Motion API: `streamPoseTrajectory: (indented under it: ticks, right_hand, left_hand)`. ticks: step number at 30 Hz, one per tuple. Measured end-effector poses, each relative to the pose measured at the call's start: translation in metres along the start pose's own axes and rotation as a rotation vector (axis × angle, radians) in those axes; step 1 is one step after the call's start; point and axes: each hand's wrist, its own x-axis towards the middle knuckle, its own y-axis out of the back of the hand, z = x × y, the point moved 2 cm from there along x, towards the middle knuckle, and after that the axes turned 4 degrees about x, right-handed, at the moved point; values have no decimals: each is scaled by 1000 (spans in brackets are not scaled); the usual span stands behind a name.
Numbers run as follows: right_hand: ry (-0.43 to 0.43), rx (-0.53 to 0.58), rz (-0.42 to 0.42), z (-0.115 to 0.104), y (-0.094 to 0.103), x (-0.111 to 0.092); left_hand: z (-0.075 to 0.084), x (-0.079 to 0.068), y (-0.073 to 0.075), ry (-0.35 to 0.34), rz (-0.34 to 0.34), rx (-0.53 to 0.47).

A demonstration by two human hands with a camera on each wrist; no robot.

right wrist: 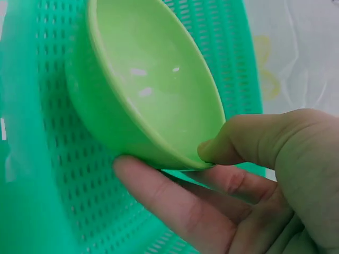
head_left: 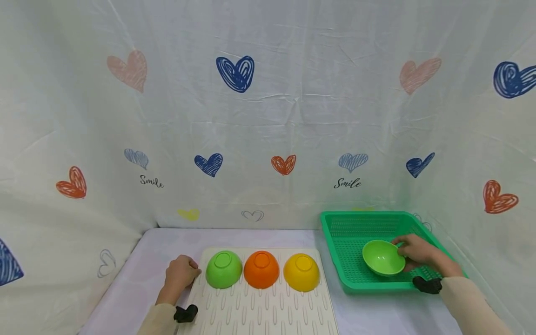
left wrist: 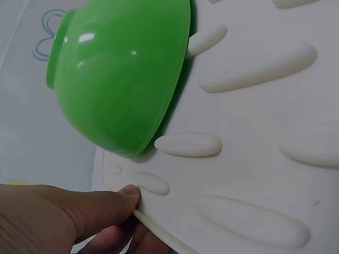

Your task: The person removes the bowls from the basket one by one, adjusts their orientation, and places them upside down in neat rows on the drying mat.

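A light green bowl (head_left: 382,258) is pinched at its rim by my right hand (head_left: 416,251), thumb inside and fingers beneath. It is tilted, its hollow toward me, within the green plastic basket (head_left: 364,286). My left hand (head_left: 181,273) pinches the left edge of a cream ribbed mat (head_left: 255,311), thumb on top and fingers under the edge. On that mat, upside down in a row, sit a green bowl (head_left: 224,270), an orange bowl (head_left: 261,270) and a yellow bowl (head_left: 301,272). The left wrist view shows the overturned green bowl (left wrist: 122,69) just beyond my thumb.
The basket stands at the right of the pale cloth-covered table (head_left: 146,260), beside the mat. A white curtain (head_left: 268,116) printed with hearts hangs behind and along both sides. Black straps (head_left: 186,313) circle both wrists.
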Motion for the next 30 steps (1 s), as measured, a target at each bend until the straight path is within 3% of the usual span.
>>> streamPoseTrajectory:
  ticks: [15, 30]
  right_hand:
    - [160, 3, 63, -51, -15, -17]
    - [207, 99, 202, -96, -60, -44]
  left_hand:
    - [-1, -5, 2, 8, -8, 0]
    - [3, -7, 3, -4, -12, 14]
